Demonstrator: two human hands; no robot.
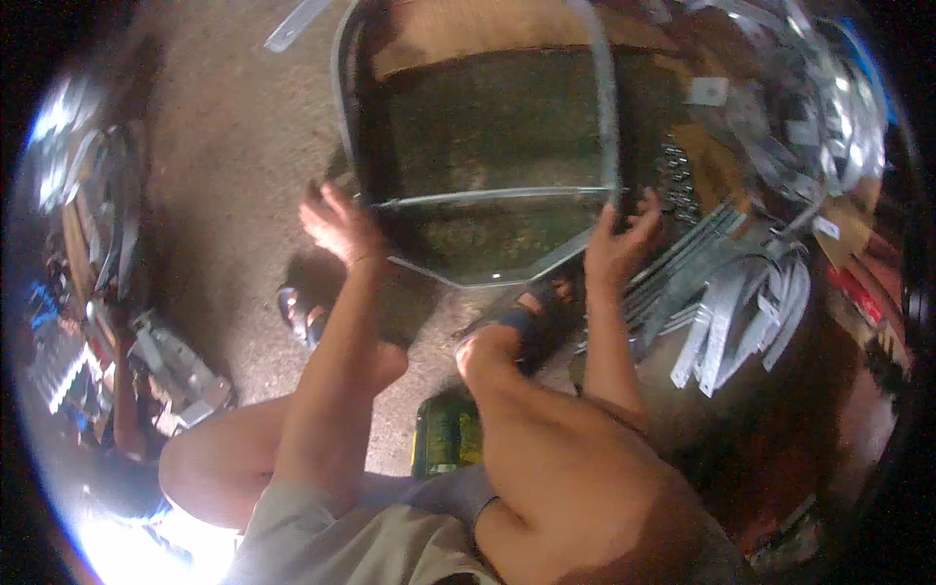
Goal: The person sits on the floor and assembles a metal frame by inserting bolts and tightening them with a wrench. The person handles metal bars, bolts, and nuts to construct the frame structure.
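Note:
In front of me is a grey metal frame (497, 194) with rounded sides, a crossbar and an angled near end. My left hand (339, 226) is beside its lower left side, fingers spread. By the right end of the crossbar is my right hand (619, 242), with thumb and fingers apart. Each hand is close to the frame, but I cannot tell whether either touches it. No grip on it shows. A brown panel (468, 34) is at the far end, partly within the frame's outline.
Curved metal strips (746, 317) and a row of small metal pieces (676, 175) lie on the right. A square plate (708, 91) is farther back. More metal parts (180, 366) are heaped on the left. Between my legs is a dark green object (447, 436).

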